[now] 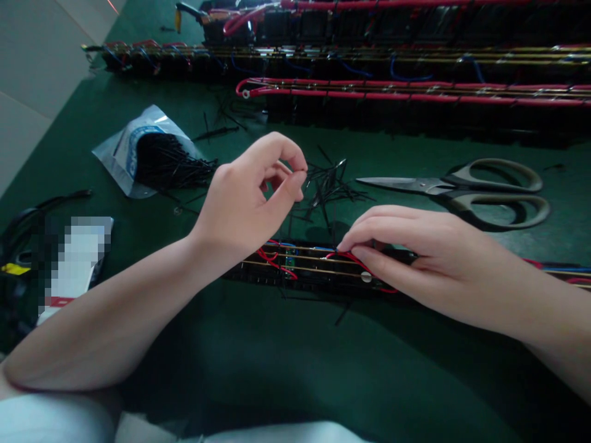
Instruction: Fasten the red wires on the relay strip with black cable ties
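My left hand (256,197) is raised over the strip, thumb and forefinger pinched together; whatever is between the tips is too small to make out. A long black strip (314,280) with brass-coloured rods and wires lies across the table below it. My right hand (415,258) rests at this strip, its thumb and fingertips closed beside a red wire (330,254). Its own fingers hide what it grips. A thin dark line stands up by those fingertips. Just behind the hands, loose black cable ties (330,187) lie in a pile.
Scissors (434,186) lie behind my right hand. An open plastic bag (124,151) spills black cable ties at the left. Further strips with red cables (369,89) run along the back. Black cables (41,209) and a blurred-out white item (78,261) sit at the left edge.
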The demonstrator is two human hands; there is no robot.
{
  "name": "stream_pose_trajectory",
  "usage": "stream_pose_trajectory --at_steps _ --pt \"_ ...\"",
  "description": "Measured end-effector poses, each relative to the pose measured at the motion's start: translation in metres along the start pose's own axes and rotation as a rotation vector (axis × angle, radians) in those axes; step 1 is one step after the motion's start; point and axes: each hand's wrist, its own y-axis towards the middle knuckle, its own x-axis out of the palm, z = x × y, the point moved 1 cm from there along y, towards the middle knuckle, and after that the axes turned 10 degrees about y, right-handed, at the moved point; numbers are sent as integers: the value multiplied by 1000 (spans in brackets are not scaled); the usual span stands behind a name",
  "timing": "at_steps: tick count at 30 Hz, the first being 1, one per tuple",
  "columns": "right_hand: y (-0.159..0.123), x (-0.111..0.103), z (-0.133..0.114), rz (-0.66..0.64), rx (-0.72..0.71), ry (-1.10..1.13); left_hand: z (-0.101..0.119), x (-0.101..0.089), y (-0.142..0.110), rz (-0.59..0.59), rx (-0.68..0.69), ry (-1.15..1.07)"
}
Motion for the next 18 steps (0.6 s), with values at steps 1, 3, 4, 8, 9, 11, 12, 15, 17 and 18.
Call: stream_pose_trajectory --at_steps 1,3,4,8,9,11,12,15,17,18 --pt "0 0 0 2 3 -1 1 0 0 14 -3 -67" --pt "0 0 0 3 9 -3 3 -1 -1 19 -28 -156" --pt "0 1 0 3 12 -4 4 -1 -3 12 -43 -186" --pt "0 2 1 9 7 -14 13 -1 -10 -39 -85 -262" --pt "0 2 1 11 1 -19 16 0 -13 -46 -94 -277" --pt "0 2 1 7 -13 -25 19 2 -16 -46 -111 -306" --pt "0 2 1 2 -18 -26 21 3 -18 -41 -115 -320" --pt "-2 0 1 -9 -26 -22 24 6 -20 -21 -115 -352" --pt "-3 -1 2 -5 -31 -21 25 8 -21 -19 -118 -370" --pt "-3 -1 2 -6 -35 -21 25 9 -21 -18 -119 -381"
